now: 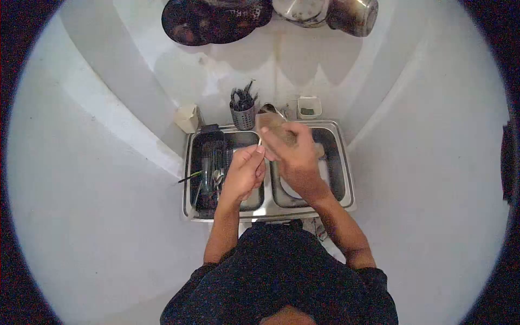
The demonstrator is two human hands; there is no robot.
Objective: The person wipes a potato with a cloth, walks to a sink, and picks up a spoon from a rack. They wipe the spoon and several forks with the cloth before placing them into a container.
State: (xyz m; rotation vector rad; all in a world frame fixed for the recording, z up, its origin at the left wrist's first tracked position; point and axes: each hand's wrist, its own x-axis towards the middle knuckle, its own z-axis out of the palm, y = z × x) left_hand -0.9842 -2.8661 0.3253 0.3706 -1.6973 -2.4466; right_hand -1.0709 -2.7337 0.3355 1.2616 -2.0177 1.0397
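Observation:
My left hand point(245, 172) is closed in a pinch over the left sink basin, near the middle divider. A thin pale piece point(260, 142) shows at its fingertips; its kind is unclear. Just to the right, my right hand point(299, 160) is closed on a brownish, sponge-like pad point(277, 128), which is smeared by motion. The pad is close to the left fingertips; whether it touches the thin piece I cannot tell. Beneath my right hand, a white dish point(291, 189) lies in the right basin, partly hidden by the hand and wrist.
The double steel sink point(267, 211) holds a black rack point(208, 157) with utensils on its left side. Behind stand a perforated cutlery holder point(243, 117), a white container point(187, 119) and a small white tub point(309, 108). Dark pans point(211, 23) and metal pots point(352, 16) hang above.

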